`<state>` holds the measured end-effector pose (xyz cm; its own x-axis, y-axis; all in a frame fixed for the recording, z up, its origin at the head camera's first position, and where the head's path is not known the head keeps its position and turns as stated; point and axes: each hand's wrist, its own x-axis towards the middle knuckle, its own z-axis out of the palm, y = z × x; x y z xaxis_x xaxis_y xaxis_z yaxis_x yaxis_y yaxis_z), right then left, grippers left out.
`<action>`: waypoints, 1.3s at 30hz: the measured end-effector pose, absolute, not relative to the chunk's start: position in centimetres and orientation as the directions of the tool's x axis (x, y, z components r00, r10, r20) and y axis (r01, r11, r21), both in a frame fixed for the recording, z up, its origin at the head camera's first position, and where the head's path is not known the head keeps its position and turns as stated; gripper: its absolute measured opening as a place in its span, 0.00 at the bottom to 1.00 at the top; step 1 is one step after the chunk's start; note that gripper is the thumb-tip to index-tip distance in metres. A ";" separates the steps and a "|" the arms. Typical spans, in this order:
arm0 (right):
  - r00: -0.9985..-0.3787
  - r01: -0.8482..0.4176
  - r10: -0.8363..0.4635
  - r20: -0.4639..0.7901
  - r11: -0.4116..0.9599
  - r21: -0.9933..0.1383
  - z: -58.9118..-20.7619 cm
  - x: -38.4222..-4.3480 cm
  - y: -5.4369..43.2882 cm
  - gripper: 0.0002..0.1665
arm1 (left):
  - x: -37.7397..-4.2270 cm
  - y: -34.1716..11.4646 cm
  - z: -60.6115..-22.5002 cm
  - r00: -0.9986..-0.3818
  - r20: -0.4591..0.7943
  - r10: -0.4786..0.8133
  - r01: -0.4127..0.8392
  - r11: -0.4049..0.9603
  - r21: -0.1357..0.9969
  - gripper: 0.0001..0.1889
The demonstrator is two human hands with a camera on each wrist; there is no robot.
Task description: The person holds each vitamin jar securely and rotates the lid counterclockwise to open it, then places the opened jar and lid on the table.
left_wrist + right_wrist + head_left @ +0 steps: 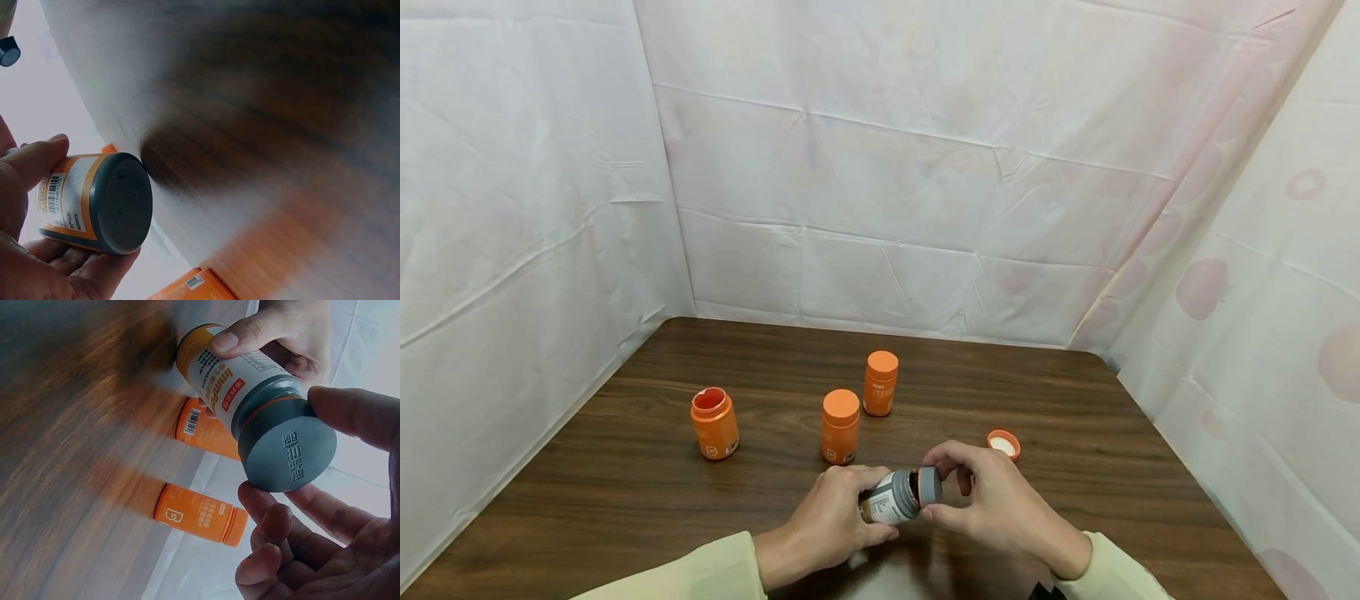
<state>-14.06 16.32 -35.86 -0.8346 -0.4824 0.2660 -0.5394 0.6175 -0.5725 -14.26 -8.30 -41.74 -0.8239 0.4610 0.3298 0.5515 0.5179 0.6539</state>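
My left hand (827, 518) grips a grey supplement bottle (886, 502) with a white and orange label, tilted on its side with its mouth to the right. The left wrist view shows its dark round base (122, 203). My right hand (1003, 508) pinches the grey screw cap (930, 485) between thumb and fingers. The cap sits right at the bottle's mouth, tilted, with a dark gap showing between them in the head view. Raised characters mark the cap's top (289, 453) in the right wrist view.
Two capped orange bottles, one nearer (840, 429) and one farther (880, 385), stand behind my hands. An uncapped orange bottle (717, 429) stands at the left. Its matching orange lid (1003, 444) lies inside-up beyond my right hand. White curtains (880, 167) enclose the dark wooden table (625, 500).
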 end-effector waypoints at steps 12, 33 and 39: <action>-0.828 -0.555 -0.472 0.303 0.614 -0.560 -36.1 -14.0 16.9 0.28 | -14.3 -8.3 -41.9 -0.822 0.340 0.456 0.556 0.516 0.652 0.24; -0.844 -0.534 -0.422 0.332 0.610 -0.585 -36.7 -13.9 17.9 0.32 | -14.2 -8.4 -42.0 -0.826 0.342 0.447 0.549 0.507 0.665 0.24; -0.844 -0.536 -0.409 0.347 0.607 -0.587 -36.8 -14.0 18.1 0.32 | -14.2 -8.4 -41.9 -0.826 0.348 0.444 0.550 0.494 0.673 0.23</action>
<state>-13.99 18.12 -36.76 -0.8436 -0.4095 0.3473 -0.5361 0.6067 -0.5870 -14.17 -8.42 -41.86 -0.8255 0.4442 0.3482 0.5499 0.4942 0.6734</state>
